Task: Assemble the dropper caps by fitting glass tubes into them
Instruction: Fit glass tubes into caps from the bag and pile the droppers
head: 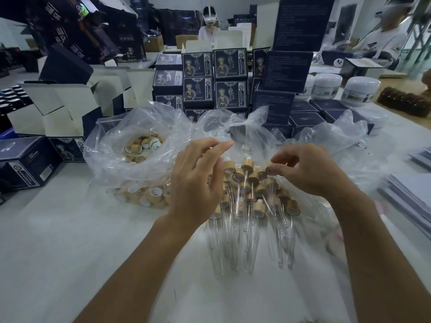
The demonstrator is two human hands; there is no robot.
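Our right hand [310,170] pinches a wooden cap [270,170] between thumb and fingertips, its dark open end facing us. Our left hand [198,180] hangs just left of that pinch, fingers loosely spread and holding nothing we can see. Directly below and between both hands lies the pile of finished droppers [251,201], caps away from us and glass tubes [245,238] pointing toward us, on clear plastic over the white table [70,241]. Farther left of our left hand sits a plastic bag [130,145] of loose caps. Beyond the grip stand stacked dark boxes [214,75]
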